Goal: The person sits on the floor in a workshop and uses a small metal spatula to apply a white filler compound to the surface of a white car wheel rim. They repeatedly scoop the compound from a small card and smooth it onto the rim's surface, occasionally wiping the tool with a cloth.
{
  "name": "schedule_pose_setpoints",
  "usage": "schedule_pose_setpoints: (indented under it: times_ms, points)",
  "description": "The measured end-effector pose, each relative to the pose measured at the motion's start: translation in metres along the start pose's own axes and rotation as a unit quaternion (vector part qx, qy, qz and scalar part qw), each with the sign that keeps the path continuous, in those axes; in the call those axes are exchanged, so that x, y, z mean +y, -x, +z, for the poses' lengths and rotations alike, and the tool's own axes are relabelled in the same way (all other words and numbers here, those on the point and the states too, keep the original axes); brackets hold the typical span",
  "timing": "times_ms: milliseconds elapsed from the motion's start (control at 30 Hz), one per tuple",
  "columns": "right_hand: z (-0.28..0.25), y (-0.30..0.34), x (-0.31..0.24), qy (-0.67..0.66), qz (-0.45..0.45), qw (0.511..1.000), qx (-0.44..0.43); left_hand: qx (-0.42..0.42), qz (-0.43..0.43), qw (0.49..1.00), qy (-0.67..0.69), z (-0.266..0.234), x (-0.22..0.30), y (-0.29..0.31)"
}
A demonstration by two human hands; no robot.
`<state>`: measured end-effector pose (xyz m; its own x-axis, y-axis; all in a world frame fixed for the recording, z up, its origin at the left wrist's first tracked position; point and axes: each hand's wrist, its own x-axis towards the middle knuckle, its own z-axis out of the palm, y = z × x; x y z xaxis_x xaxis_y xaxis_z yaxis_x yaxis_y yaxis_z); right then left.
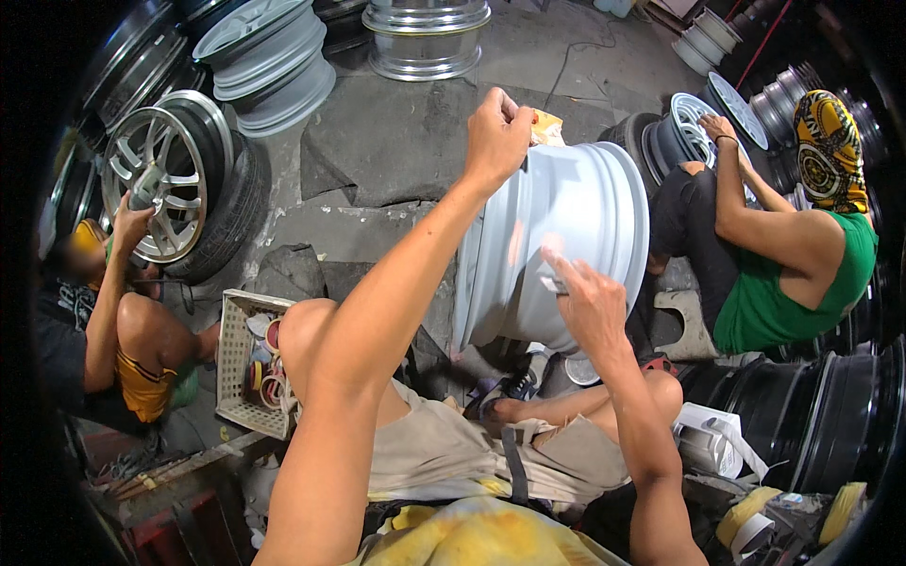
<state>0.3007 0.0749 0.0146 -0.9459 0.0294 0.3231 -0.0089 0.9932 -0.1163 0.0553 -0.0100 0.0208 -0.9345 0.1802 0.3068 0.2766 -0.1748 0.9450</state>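
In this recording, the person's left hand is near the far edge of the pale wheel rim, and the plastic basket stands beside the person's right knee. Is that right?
Not quite: the head view shows the plastic basket beside the person's left knee, not the right. The left hand is indeed near the far edge of the pale wheel rim.

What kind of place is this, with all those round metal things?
It's probably a workshop for wheels. There's a pale wheel rim right in front, a stack of shiny rims farther back, and a black tyre on the left.
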Motion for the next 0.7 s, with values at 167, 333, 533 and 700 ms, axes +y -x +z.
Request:
schedule_pose_setpoints:
  times_ms: [167,333,533,700]
  points:
    - [-0.001,0.008,0.002,-0.004,-0.005,1.0,-0.012,-0.001,0.006,1.0,-0.018,-0.002,0.005,0.005]
    - [0.0,-0.007,0.01,0.011,0.008,1.0,0.02,-0.006,0.018,0.999,-0.039,-0.002,0.005,0.005]
    - [0.0,0.011,0.009,0.003,0.006,1.0,0.008,0.003,0.023,0.999,-0.038,-0.003,0.004,0.004]
    - [0.003,0.005,0.011,0.031,0.03,0.999,0.019,0.002,0.017,0.999,-0.04,-0.001,0.011,0.006]
